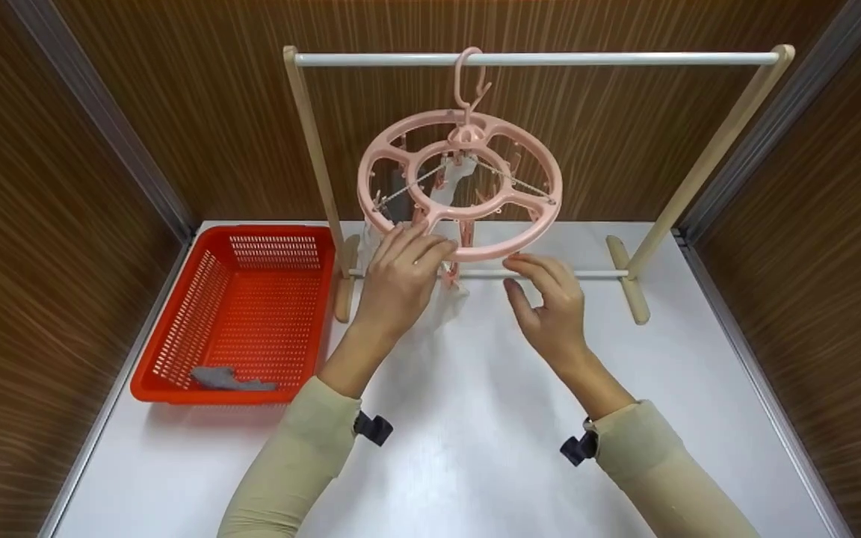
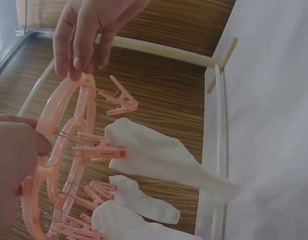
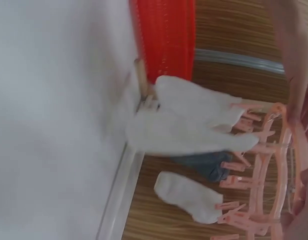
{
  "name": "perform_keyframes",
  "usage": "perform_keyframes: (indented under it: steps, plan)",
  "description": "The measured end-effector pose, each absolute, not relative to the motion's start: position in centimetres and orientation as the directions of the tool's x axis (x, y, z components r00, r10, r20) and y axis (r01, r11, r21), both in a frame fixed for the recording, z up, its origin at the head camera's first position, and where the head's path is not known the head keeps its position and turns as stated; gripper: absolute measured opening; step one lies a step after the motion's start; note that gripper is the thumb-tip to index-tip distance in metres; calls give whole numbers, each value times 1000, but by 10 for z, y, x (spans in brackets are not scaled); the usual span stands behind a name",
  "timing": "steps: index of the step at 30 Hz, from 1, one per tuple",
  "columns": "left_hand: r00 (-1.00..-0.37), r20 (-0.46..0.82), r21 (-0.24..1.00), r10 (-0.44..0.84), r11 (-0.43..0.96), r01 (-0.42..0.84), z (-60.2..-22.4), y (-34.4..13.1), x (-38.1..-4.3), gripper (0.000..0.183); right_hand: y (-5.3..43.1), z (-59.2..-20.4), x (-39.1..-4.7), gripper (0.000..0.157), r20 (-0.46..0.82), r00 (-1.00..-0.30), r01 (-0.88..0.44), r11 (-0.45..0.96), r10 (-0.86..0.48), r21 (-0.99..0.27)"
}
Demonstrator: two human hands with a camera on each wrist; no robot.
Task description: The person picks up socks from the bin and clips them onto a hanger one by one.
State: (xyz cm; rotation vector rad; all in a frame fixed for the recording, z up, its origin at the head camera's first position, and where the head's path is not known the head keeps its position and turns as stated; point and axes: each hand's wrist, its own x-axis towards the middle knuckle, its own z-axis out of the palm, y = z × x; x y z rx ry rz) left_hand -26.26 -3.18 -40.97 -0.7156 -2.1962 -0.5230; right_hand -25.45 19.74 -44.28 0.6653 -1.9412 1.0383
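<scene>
A pink round clip hanger (image 1: 535,239) hangs by its hook from the rack's white rod. My left hand (image 1: 402,280) grips its front rim, with the thumb against the ring in the left wrist view. My right hand (image 1: 550,302) is at the right front of the rim, fingertips right at the edge, thumb apart from the fingers. A white sock (image 2: 154,152) dangles from a pink clip (image 2: 99,150); several more white socks and a dark grey sock (image 3: 201,164) hang around the ring. Beside the right fingertips an unused clip (image 2: 121,100) hangs.
A red plastic basket (image 1: 326,299) stands to the left on the white table (image 1: 445,463), with a grey sock (image 1: 229,379) inside. The wooden rack (image 1: 699,164) stands at the back, before the wood-patterned wall (image 1: 587,149); side walls close in both sides.
</scene>
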Motion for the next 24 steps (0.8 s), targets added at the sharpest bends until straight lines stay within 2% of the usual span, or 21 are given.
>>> perform_keyframes:
  steps: [3, 7, 10, 16, 19, 24]
  plan:
    - [-557, 763, 141, 327, 757, 638, -409, -33, -263, 24, 206, -440, -261, 30, 890, -448, -746, 584, -84, -320]
    - [-570, 758, 159, 317, 758, 633, -408, -37, -264, 24, 217, -433, -273, 45, 866, -468, -718, 648, -177, -255]
    - [-587, 752, 184, 301, 759, 624, -409, -40, -263, 23, 222, -431, -282, 48, 846, -468, -712, 676, -256, -190]
    - [-601, 743, 206, 293, 755, 622, -414, -42, -259, 26, 218, -432, -288, 30, 868, -402, -732, 671, -291, -115]
    - [-605, 743, 229, 285, 742, 630, -414, -42, -256, 29, 212, -429, -288, 22, 870, -401, -740, 662, -286, -123]
    - [-587, 750, 230, 304, 713, 662, -410, -36, -250, 31, 203, -425, -285, 21, 867, -406, -732, 670, -289, -119]
